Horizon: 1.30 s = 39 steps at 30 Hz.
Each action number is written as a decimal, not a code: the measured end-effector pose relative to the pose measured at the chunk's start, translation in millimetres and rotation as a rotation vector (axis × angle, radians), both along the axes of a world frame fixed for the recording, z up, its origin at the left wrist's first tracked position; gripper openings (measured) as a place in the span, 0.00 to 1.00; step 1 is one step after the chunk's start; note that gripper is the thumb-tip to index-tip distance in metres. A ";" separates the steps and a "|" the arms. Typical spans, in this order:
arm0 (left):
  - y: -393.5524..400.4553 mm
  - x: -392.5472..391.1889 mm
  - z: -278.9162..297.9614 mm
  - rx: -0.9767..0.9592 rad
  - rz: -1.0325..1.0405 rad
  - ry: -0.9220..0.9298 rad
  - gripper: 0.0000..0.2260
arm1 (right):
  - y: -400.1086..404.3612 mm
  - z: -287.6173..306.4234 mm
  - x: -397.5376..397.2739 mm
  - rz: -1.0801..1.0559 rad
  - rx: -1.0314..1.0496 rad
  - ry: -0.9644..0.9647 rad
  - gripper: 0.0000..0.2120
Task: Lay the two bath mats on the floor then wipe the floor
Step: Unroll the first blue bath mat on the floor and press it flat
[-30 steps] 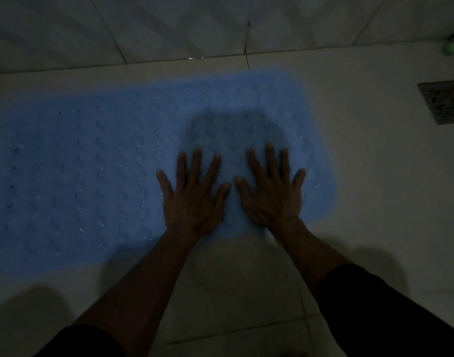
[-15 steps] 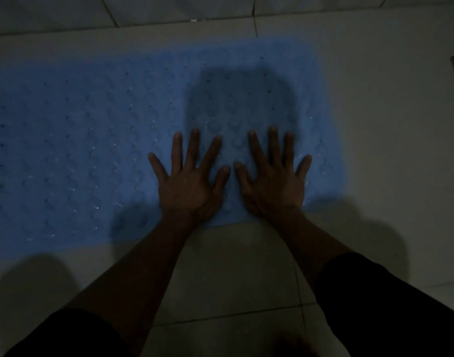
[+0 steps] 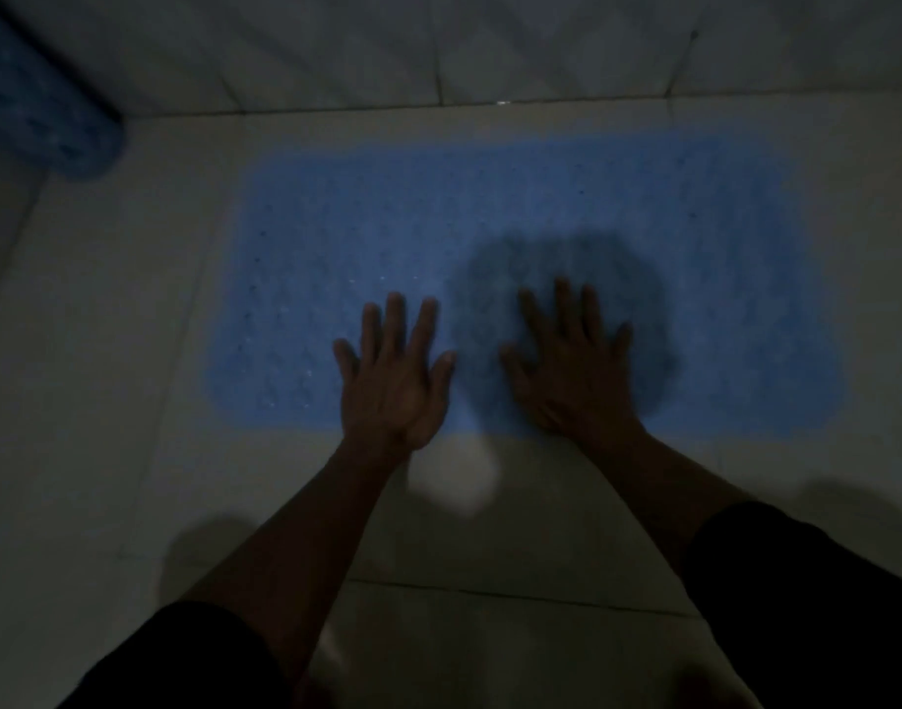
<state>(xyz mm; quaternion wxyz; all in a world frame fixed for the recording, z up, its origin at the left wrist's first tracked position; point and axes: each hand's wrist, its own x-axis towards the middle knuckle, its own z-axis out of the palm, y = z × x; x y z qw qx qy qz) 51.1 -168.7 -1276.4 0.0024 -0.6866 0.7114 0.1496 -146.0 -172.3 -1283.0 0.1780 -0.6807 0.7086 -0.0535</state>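
The blue bath mat (image 3: 515,237) lies flat on the pale tiled floor (image 3: 106,401), close to the wall. Both hands rest palm-down on its near edge, fingers straight and spread: left hand (image 3: 395,386), right hand (image 3: 574,373), set a little apart. A second blue mat (image 3: 39,104) sits rolled at upper left. No readable writing shows.
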 end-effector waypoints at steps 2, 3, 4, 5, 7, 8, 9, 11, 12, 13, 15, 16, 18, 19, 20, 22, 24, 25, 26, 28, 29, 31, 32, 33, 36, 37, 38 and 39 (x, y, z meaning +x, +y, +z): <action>3.1 43.7 0.7 -0.002 0.091 -0.014 0.29 | -9.9 0.9 38.0 0.098 0.005 -0.039 0.34; 2.6 63.4 0.5 0.006 0.133 -0.015 0.29 | -16.3 0.8 54.6 0.142 -0.007 -0.046 0.34; 1.0 80.8 0.3 0.012 0.164 -0.013 0.29 | -23.2 0.2 70.3 0.178 -0.022 -0.048 0.34; -2.0 95.5 0.0 0.015 0.182 -0.013 0.29 | -30.3 -1.5 84.5 0.202 -0.035 -0.048 0.34; -12.6 115.9 -2.8 0.012 0.192 -0.019 0.29 | -45.2 -5.0 108.3 0.234 -0.061 -0.051 0.34; -20.5 123.2 -5.0 0.007 0.195 -0.019 0.29 | -53.0 -7.2 118.7 0.251 -0.073 -0.047 0.34; -30.0 129.1 -7.8 0.003 0.199 -0.016 0.29 | -61.1 -9.8 128.1 0.269 -0.086 -0.035 0.34; -51.6 138.7 -14.8 0.005 0.202 -0.005 0.29 | -76.9 -16.3 143.6 0.293 -0.107 0.012 0.34; -61.1 142.6 -18.4 0.002 0.192 -0.009 0.29 | -83.1 -19.6 149.6 0.295 -0.109 0.037 0.34; -67.7 145.5 -22.2 -0.007 0.174 -0.023 0.29 | -87.2 -22.7 153.9 0.291 -0.112 0.056 0.33; -72.9 148.4 -28.5 -0.032 0.151 -0.045 0.28 | -89.4 -28.1 158.2 0.279 -0.134 0.086 0.33; -73.0 148.2 -30.2 -0.047 0.151 -0.048 0.28 | -89.2 -29.6 158.4 0.275 -0.143 0.102 0.33; -71.0 147.0 -30.0 -0.071 0.152 -0.045 0.28 | -88.7 -29.0 157.9 0.277 -0.146 0.122 0.33; -70.3 146.5 -29.8 -0.079 0.151 -0.044 0.28 | -88.5 -27.7 157.9 0.279 -0.144 0.126 0.33; -69.9 146.8 -29.3 -0.090 0.150 -0.046 0.28 | -88.7 -26.0 158.4 0.282 -0.142 0.130 0.32; -68.6 146.6 -29.6 -0.124 0.149 -0.080 0.28 | -89.3 -22.7 159.2 0.288 -0.129 0.140 0.32; -67.4 145.0 -30.2 -0.166 0.153 -0.114 0.28 | -89.1 -20.5 158.5 0.293 -0.110 0.148 0.32; -67.6 144.7 -29.6 -0.174 0.151 -0.119 0.28 | -89.1 -19.5 158.4 0.293 -0.101 0.148 0.32; -68.5 145.0 -28.5 -0.163 0.146 -0.118 0.28 | -89.3 -18.4 158.4 0.292 -0.091 0.146 0.32; -71.2 146.7 -26.7 -0.119 0.136 -0.100 0.29 | -90.1 -16.3 158.9 0.290 -0.074 0.141 0.32; -71.6 147.1 -26.2 -0.104 0.135 -0.091 0.29 | -90.1 -16.2 159.1 0.291 -0.067 0.138 0.32; -70.7 147.0 -25.0 -0.097 0.138 -0.093 0.29 | -89.7 -17.1 159.8 0.286 -0.062 0.141 0.32; -70.0 146.7 -24.0 -0.094 0.140 -0.098 0.30 | -89.7 -17.0 160.4 0.282 -0.063 0.144 0.31; -69.7 146.7 -23.0 -0.088 0.139 -0.098 0.30 | -89.6 -16.8 160.9 0.278 -0.066 0.147 0.31; -70.2 146.8 -21.2 -0.073 0.131 -0.094 0.30 | -89.5 -16.3 161.9 0.278 -0.071 0.160 0.31; -70.4 146.6 -21.4 -0.069 0.131 -0.100 0.30 | -89.7 -16.6 161.8 0.281 -0.071 0.161 0.31; -70.2 146.3 -22.0 -0.069 0.132 -0.104 0.30 | -89.8 -17.0 161.4 0.286 -0.062 0.163 0.32; -70.1 146.6 -21.9 -0.070 0.131 -0.106 0.30 | -90.1 -16.8 161.0 0.293 -0.055 0.167 0.32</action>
